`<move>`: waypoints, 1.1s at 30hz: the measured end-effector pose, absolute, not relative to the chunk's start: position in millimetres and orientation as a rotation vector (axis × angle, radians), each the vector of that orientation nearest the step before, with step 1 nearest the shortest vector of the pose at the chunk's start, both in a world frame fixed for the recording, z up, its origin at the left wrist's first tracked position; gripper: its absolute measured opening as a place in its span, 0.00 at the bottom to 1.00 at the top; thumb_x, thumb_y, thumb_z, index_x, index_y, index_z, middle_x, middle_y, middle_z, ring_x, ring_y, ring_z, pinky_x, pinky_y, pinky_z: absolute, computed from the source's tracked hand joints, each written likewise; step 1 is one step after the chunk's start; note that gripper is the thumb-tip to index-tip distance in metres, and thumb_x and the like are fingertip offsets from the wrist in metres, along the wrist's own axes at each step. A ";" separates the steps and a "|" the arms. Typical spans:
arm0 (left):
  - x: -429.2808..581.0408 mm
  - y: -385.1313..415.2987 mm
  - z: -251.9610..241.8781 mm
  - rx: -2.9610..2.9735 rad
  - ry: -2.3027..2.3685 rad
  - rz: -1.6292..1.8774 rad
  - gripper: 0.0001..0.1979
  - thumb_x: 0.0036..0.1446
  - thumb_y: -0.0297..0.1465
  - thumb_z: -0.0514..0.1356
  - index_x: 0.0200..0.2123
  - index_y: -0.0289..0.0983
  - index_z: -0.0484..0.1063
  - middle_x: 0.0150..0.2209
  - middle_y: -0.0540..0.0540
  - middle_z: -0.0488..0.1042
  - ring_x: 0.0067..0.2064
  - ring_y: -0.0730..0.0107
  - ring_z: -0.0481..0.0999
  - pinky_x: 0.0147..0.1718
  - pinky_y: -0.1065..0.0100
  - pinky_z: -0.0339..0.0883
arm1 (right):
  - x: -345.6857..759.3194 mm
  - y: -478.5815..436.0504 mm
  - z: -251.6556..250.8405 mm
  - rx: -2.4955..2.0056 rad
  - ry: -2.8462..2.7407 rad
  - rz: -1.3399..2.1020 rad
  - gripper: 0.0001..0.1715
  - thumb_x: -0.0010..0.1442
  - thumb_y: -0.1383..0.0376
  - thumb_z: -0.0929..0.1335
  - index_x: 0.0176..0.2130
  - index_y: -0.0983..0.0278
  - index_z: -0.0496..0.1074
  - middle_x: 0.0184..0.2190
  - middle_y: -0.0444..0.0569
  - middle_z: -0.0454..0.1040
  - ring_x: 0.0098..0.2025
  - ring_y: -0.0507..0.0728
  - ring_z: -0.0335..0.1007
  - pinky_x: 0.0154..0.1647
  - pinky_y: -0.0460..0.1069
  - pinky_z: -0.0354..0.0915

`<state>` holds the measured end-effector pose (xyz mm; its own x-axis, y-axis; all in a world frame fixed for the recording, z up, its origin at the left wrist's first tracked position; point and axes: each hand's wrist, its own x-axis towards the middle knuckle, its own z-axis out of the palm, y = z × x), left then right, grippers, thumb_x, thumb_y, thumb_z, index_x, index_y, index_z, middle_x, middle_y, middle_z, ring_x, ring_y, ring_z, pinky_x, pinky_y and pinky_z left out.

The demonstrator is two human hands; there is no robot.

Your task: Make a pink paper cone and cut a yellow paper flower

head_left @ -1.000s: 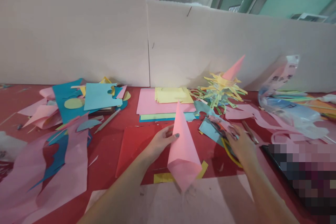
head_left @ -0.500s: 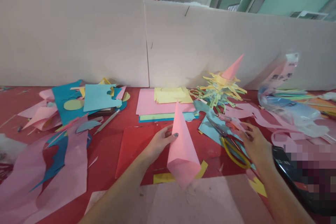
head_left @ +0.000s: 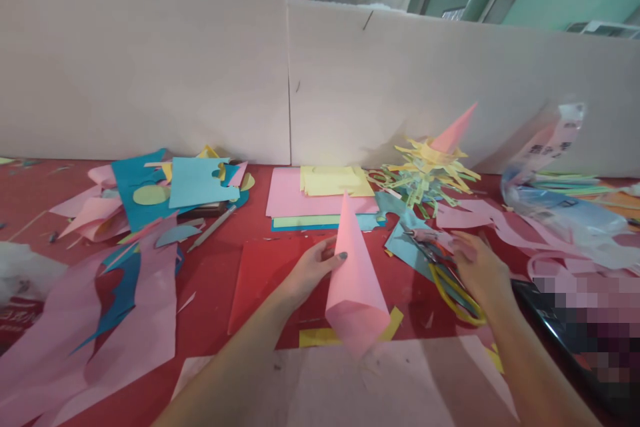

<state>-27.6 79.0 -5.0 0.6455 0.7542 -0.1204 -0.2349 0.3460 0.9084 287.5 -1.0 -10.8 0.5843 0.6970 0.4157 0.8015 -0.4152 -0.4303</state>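
My left hand [head_left: 313, 270] grips a pink paper cone [head_left: 356, 273] by its side, thumb towards me. The cone's point faces up and away, and its wide end is towards me. Over on the right, my right hand [head_left: 483, 270] has its fingers closed around a pink glue gun [head_left: 434, 238] with a narrow tip pointing left. Part of the glue gun's body is hidden by the fingers. Just below it lie scissors with yellow handles [head_left: 457, 297], partly over blue paper [head_left: 407, 250].
Behind stands a fringed paper piece with a pink cone top [head_left: 435, 160]. Stacked paper sheets [head_left: 323, 203] lie mid-table. Paper scraps [head_left: 150, 280] and a craft knife [head_left: 213, 228] are at left. A phone [head_left: 545, 320] and plastic packaging [head_left: 565, 207] are at right. A white board [head_left: 200, 80] closes the back.
My right hand has closed around the glue gun, its fingers looser before. My left hand still holds the cone. The whole view has shifted slightly.
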 end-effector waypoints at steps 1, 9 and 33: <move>-27.5 79.0 -5.1 1.027 0.591 0.694 0.29 0.50 0.36 0.62 0.54 0.34 0.62 0.50 0.36 0.70 0.51 0.55 0.69 0.50 0.57 0.61 | 273.7 2.6 -2.5 -2.212 -1.145 -0.279 0.20 0.54 0.61 0.61 0.46 0.62 0.70 0.41 0.55 0.74 0.41 0.65 0.69 0.42 0.58 0.62; -25.1 77.0 -5.6 1.004 0.649 0.836 0.25 0.50 0.35 0.62 0.51 0.36 0.64 0.52 0.38 0.69 0.51 0.56 0.69 0.50 0.57 0.63 | 136.9 33.8 16.9 -1.716 -1.148 0.225 0.22 0.60 0.51 0.57 0.33 0.63 0.69 0.24 0.47 0.71 0.25 0.55 0.64 0.31 0.49 0.61; -19.8 76.4 -9.9 1.403 0.918 0.879 0.19 0.52 0.36 0.59 0.46 0.36 0.69 0.42 0.41 0.73 0.43 0.62 0.72 0.43 0.62 0.66 | 149.2 34.5 -3.0 -1.350 -1.131 1.265 0.23 0.52 0.53 0.67 0.44 0.65 0.71 0.37 0.51 0.76 0.36 0.59 0.71 0.38 0.53 0.67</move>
